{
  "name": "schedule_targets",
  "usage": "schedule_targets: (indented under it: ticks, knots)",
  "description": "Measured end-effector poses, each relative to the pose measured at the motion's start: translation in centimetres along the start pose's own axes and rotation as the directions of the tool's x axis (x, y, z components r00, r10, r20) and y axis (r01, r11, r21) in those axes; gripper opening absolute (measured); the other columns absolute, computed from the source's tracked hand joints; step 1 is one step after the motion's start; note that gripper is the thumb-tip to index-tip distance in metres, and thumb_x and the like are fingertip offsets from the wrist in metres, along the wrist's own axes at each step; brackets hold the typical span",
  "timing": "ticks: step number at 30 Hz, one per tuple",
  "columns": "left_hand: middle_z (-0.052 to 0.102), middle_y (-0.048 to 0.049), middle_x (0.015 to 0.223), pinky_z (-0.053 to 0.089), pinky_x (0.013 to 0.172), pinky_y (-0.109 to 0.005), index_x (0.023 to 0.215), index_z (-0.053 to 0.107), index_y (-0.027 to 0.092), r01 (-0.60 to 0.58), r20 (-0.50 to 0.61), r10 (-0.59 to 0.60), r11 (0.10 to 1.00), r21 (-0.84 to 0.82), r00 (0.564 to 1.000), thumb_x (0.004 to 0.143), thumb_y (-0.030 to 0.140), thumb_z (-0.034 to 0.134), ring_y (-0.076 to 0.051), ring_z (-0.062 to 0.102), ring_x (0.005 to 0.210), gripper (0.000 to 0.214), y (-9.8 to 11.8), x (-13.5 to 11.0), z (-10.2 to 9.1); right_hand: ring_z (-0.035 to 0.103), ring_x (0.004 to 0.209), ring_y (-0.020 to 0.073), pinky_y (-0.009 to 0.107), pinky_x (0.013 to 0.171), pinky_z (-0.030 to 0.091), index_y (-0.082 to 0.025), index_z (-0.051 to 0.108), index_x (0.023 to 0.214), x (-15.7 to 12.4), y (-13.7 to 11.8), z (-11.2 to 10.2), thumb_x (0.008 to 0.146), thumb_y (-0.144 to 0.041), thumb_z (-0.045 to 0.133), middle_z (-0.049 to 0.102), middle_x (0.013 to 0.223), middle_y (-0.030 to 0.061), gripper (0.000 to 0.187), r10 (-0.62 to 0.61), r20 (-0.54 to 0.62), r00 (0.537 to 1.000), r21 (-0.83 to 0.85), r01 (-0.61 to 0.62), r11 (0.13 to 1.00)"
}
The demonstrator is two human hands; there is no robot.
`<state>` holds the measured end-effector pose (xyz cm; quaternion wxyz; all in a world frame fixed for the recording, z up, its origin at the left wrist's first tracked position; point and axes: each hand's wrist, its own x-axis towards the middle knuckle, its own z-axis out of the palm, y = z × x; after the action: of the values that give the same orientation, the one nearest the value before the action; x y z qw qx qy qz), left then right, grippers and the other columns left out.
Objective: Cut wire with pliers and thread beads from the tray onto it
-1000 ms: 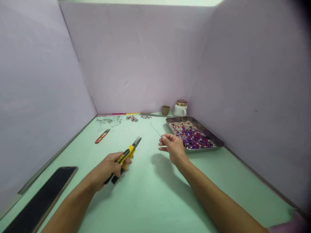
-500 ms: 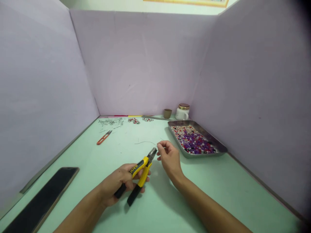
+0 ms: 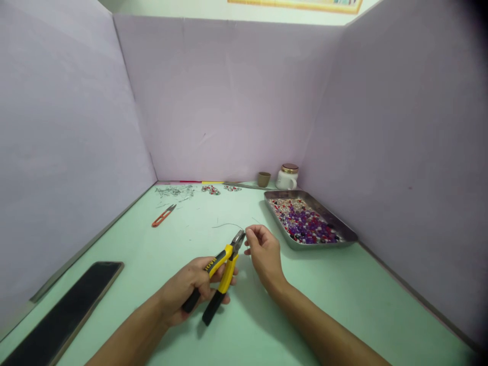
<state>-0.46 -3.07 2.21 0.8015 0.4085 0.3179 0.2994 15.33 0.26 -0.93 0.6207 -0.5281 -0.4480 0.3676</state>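
My left hand (image 3: 190, 287) is wrapped round the yellow and black handles of a pair of pliers (image 3: 219, 274), whose grey jaws point up and to the right. My right hand (image 3: 263, 249) is pinched on a thin wire (image 3: 229, 224) that curves away to the left over the green table (image 3: 343, 284). The plier jaws sit right beside my right fingertips, at the wire. I cannot tell whether the jaws touch the wire.
A metal tray (image 3: 343, 230) of purple, red and white beads lies at the right. An orange thread snipper (image 3: 163, 215), a heap of metal pins (image 3: 174, 191), small bead clusters (image 3: 210, 189), a brown cup (image 3: 263, 179) and a white jar (image 3: 286, 176) stand behind. A dark phone (image 3: 64, 315) lies at the left.
My left hand has brought the pliers to the right until the jaws meet my right fingertips. The wire has swung from pointing away to lying leftward. In the last half second little moved.
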Motion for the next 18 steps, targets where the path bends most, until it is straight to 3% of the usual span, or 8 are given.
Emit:
schedule_targets:
  ticks: [18]
  knots:
    - [0.05, -0.0057, 0.088, 0.041, 0.071, -0.035, 0.066, 0.045, 0.015, 0.01, -0.043, -0.005, 0.993, 0.119, 0.999, 0.042, -0.003, 0.037, -0.02, 0.047, 0.09, 0.032, -0.33, 0.19, 0.2, 0.049, 0.055, 0.0115, 0.021, 0.04, 0.046, -0.018, 0.048, 0.07, -0.25, 0.39, 0.5, 0.072, -0.032, 0.049, 0.047, 0.061, -0.0024, 0.014, 0.05, -0.047, 0.998, 0.035, -0.048, 0.998]
